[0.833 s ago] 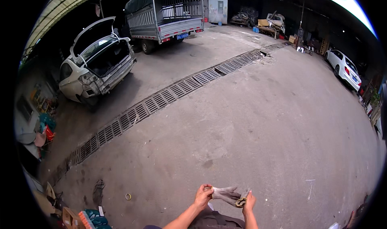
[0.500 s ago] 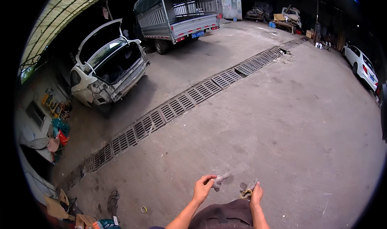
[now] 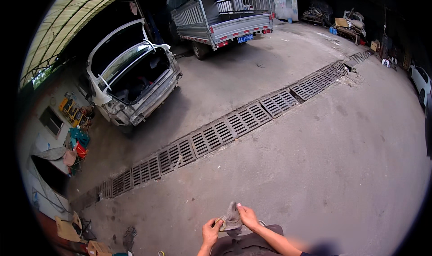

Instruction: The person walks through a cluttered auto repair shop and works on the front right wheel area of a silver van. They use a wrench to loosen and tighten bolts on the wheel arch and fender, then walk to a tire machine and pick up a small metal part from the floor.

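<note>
Low in the view, a grey work glove (image 3: pixel 231 218) with a yellowish cuff hangs between my two hands, in front of my dark clothing. My left hand (image 3: pixel 209 232) pinches it at the cuff edge. On the other side, the closed fingers of my right hand (image 3: pixel 247 216) grip the glove close to its upper end. Whether a second glove is bunched with it cannot be made out.
A slotted metal drain grate (image 3: pixel 216 134) crosses the concrete floor diagonally. Beyond it stand a white car (image 3: pixel 130 80) with its boot lid raised and a cage-sided truck (image 3: pixel 238 28). Dark crumpled cloth (image 3: pixel 129 239) and cardboard (image 3: pixel 67 229) lie at lower left.
My hands were apart, each with a grey glove piece; now they have come together on the glove. The view has shifted, so the vehicles and grate sit farther right.
</note>
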`<state>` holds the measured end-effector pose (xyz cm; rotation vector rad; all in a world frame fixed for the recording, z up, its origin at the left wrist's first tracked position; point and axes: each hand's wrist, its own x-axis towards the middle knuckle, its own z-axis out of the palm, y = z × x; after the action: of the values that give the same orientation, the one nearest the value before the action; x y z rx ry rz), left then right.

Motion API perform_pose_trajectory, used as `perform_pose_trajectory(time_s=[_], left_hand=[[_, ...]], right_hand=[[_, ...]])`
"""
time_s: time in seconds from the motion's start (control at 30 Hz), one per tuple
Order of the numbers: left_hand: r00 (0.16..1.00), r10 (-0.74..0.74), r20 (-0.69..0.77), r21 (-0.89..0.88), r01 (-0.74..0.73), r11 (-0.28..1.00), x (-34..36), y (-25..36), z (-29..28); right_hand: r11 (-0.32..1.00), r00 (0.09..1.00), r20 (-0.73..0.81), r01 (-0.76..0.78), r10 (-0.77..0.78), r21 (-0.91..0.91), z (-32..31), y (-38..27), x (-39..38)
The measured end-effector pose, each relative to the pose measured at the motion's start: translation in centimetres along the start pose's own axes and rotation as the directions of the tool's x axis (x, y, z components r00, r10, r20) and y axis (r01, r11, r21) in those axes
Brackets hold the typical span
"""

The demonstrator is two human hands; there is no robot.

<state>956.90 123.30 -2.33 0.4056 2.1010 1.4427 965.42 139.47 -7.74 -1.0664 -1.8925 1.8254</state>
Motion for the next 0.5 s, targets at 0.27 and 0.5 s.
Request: perform_pose_trajectory(time_s=[0.27, 0.5], left_hand=[[0.889, -0.245, -0.387, -0.122, 0.214, 0.969, 22.4, 0.7, -1.7], [0.941, -0.192, -0.277, -0.171, 0.149, 0.974, 52.1, 5.3, 4.4]], right_hand=[[0.498, 0.845, 0.244, -0.487, 0.475, 0.717, -8.5, 1.8, 25.9], [0.544, 0.855, -0.012, -0.318, 0.518, 0.777, -15.3, 3.2, 43.7]])
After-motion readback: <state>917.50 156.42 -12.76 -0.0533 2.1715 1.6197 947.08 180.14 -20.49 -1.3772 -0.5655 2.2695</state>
